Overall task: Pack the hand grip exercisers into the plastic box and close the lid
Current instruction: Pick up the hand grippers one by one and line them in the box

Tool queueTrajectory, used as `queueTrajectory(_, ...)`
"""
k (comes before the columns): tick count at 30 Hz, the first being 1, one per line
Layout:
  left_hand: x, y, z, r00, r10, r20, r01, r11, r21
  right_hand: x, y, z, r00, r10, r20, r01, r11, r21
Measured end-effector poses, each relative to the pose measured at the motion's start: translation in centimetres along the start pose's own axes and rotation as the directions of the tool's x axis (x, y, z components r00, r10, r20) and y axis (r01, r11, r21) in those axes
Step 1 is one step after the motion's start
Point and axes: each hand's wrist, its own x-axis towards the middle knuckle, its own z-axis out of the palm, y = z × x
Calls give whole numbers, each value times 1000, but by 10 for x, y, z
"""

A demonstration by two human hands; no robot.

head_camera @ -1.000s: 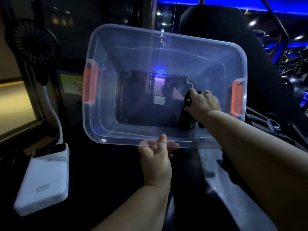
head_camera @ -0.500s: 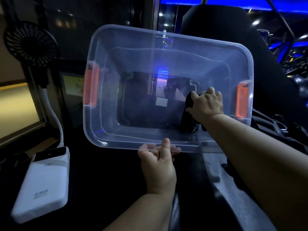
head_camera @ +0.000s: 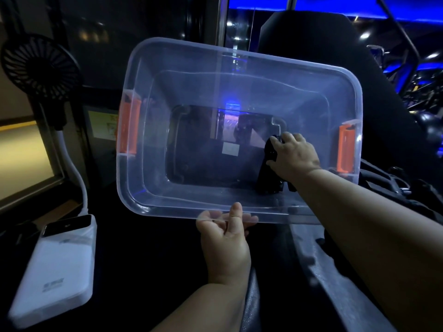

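Head view, dim room. My left hand (head_camera: 225, 236) grips the near rim of the clear plastic box (head_camera: 182, 92), fingers showing through the plastic under the lip, holding it tipped up with the opening toward me, above the dark worktop (head_camera: 143, 271). There is an orange latch (head_camera: 128, 129) on the left end and another orange latch (head_camera: 345, 149) on the right end. My right hand (head_camera: 293, 155) is inside the box, fingers curled round a black hand grip exerciser (head_camera: 268, 173) set against the box floor near its right end. To the left on the worktop lies a white power bank (head_camera: 55, 267), with a white cable (head_camera: 74, 168) rising from it to a small black fan (head_camera: 39, 68). Behind the box is a black seat back (head_camera: 311, 44). Blue strip lighting (head_camera: 335, 8) runs along the top right. A pale lit panel (head_camera: 21, 159) sits at far left.
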Motion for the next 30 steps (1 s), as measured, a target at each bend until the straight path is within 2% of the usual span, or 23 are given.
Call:
queueTrajectory(13,3,-2,2,998,67,1,-67,998,-3,5,1,-4,998,27,65,-26,1000,-11)
queueTrajectory(15,4,-1,2,997,72,3,-72,997,-5,-1,-2,-14,999,30,36,-31,999,23)
queueTrajectory(19,4,-2,2,997,77,-10,-77,997,-2,-35,-6,-40,996,81,-47,-69,972,225)
queueTrajectory(23,6,-5,0,996,85,-27,-85,996,21,-91,4,-48,936,113,-333,10,937,348)
queueTrajectory(25,6,-5,0,995,98,-11,-98,995,21,-118,17,-50,894,162,-418,19,917,397)
queueTrajectory(28,6,-6,1,994,112,1,-112,993,36,-151,47,-51,864,281,-417,-75,892,446)
queueTrajectory(30,4,-7,1,994,113,-1,-112,992,57,-167,66,-51,875,365,-317,-201,871,448)
